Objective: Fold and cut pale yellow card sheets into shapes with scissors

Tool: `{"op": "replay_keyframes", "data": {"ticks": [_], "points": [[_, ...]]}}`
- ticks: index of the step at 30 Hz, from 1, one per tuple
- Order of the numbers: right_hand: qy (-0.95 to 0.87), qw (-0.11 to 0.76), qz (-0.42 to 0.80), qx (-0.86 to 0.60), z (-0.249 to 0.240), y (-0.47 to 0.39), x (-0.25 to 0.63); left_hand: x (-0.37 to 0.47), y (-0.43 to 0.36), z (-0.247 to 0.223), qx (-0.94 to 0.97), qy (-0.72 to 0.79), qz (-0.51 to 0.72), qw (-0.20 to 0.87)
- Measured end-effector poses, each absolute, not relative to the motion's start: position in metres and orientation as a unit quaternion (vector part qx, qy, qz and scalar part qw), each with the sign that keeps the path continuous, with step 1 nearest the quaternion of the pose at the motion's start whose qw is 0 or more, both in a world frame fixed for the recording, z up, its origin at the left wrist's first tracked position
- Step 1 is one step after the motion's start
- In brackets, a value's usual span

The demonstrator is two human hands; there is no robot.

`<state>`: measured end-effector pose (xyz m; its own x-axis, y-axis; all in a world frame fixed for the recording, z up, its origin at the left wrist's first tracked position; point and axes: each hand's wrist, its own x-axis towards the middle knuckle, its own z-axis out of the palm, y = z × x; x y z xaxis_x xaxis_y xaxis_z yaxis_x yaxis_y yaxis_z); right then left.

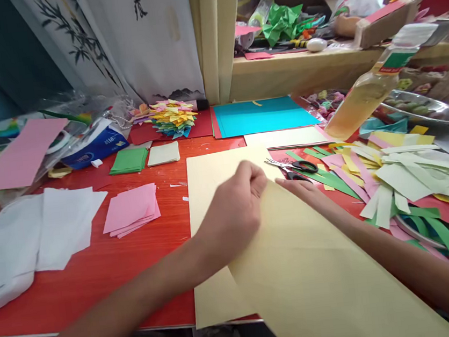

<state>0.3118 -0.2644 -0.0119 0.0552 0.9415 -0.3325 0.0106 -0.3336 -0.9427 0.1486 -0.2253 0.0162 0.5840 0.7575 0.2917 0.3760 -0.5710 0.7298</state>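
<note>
A large pale-yellow sheet of paper point(326, 276) is raised and slants toward me, its lower part running out of view. My left hand point(240, 212) is closed, fingers curled on the sheet's upper corner. Just behind that sheet's right edge lies my right hand point(302, 192); its fingertips reach the corner near my left hand, and the sheet hides most of its fingers. Beneath, more pale-yellow paper point(206, 187) lies flat on the red table point(139, 275). Black-handled scissors point(303, 167) rest just beyond my right hand, blades pointing left.
Pink squares point(129, 209), green squares point(129, 160) and white sheets point(63, 225) lie left. Blue paper point(263, 115) and a folded-paper cluster point(174, 117) are at the back. Paper strips point(419, 168) heap at right, by a tilted-looking bottle point(365, 93).
</note>
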Motion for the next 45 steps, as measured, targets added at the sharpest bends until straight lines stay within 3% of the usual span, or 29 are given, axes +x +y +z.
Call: {"op": "replay_keyframes", "data": {"ticks": [4, 7, 16, 35, 45], "points": [[-0.372, 0.404, 0.626, -0.553, -0.015, -0.268, 0.312, 0.156, -0.223, -0.012, 0.856, 0.368, 0.194, 0.307], [-0.418, 0.374, 0.591, -0.58, -0.018, -0.27, 0.313, 0.158, -0.221, -0.02, 0.871, 0.369, 0.175, 0.274], [-0.459, 0.359, 0.552, -0.596, -0.02, -0.272, 0.311, 0.159, -0.219, -0.026, 0.866, 0.357, 0.188, 0.296], [-0.437, 0.351, 0.533, -0.635, -0.022, -0.272, 0.315, 0.153, -0.2, -0.012, 0.897, 0.378, 0.197, 0.116], [-0.403, 0.354, 0.57, -0.622, -0.023, -0.271, 0.315, 0.141, -0.174, -0.001, 0.865, 0.463, 0.188, 0.054]]}}
